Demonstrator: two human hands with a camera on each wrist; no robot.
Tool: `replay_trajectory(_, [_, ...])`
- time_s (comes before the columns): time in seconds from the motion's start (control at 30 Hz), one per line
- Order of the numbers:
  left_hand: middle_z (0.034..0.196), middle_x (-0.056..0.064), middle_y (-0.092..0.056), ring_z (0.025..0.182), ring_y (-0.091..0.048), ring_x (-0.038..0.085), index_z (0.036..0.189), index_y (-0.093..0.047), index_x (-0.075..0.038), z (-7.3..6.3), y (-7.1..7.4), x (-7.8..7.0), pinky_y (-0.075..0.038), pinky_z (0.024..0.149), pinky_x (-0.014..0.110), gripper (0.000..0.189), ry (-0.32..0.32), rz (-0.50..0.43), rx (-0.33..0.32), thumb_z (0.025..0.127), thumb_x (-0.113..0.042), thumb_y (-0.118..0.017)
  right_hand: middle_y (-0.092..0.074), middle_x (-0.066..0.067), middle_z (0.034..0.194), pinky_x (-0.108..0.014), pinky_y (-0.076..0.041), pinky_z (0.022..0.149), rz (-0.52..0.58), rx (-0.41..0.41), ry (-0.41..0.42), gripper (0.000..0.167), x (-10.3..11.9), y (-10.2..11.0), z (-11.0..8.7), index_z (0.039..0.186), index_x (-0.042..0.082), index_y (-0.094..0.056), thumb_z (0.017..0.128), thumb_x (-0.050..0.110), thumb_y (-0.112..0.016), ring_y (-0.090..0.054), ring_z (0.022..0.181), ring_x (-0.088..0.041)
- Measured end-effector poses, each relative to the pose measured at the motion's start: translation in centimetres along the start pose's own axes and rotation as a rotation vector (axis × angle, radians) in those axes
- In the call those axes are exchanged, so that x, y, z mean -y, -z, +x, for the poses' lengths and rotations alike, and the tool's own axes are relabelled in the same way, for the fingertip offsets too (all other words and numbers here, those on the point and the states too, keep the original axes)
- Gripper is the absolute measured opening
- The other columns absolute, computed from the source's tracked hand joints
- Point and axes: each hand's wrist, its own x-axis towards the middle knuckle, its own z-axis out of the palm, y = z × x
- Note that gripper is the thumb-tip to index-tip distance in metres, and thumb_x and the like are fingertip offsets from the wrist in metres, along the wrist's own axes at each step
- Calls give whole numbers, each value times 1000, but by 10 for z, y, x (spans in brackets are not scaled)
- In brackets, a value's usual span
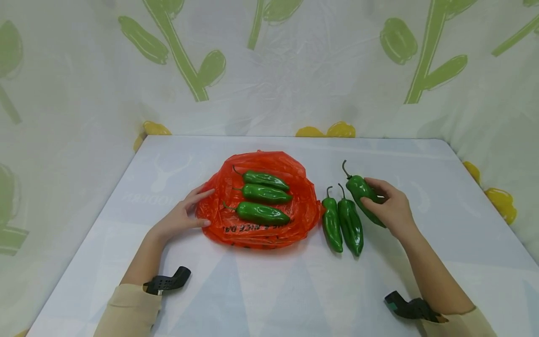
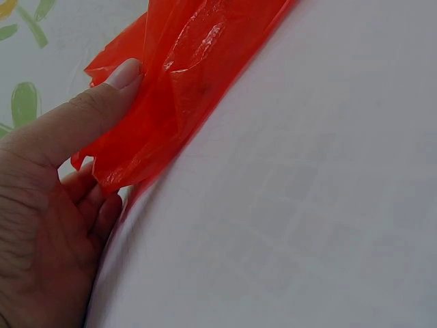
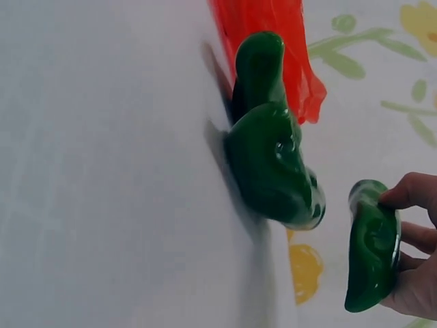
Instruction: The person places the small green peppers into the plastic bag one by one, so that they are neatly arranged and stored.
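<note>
My right hand grips a glossy green chili pepper by its body, thumb on one side and fingers on the other. The right wrist view shows this held pepper raised off the table. Just left of it, two more green peppers lie side by side, stems pointing away. At the left edge of a red plastic bag, my left hand rests with thumb and fingers spread apart. Up close, the thumb touches the bag's film and the other fingers are partly behind it. Three green peppers lie on the spread bag.
Everything lies on a white table with faint grey-blue patterns. Behind and beside it hangs white cloth printed with green plants and yellow shapes. A black wrist camera sits on each forearm by a beige sleeve.
</note>
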Motion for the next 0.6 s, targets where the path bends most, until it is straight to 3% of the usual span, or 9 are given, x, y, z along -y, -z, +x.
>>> replay_trajectory(0.33, [158, 7, -11, 144, -9, 37, 145, -39, -19, 1, 0, 1, -25, 105, 65, 76, -9, -5, -1, 78, -23, -75, -59, -20, 119, -6, -47, 70, 49, 19, 76, 47, 19, -9, 5, 132, 3, -52, 88, 13, -64, -56, 87, -1])
replay_trajectory(0.6, [158, 7, -11, 143, -9, 38, 145, -39, -19, 1, 0, 0, -26, 105, 65, 77, -2, -2, -1, 77, -22, -75, -59, -20, 120, -6, -47, 72, 76, 39, 119, 46, 38, -17, 10, 132, 3, -52, 88, 11, -62, -58, 95, -27])
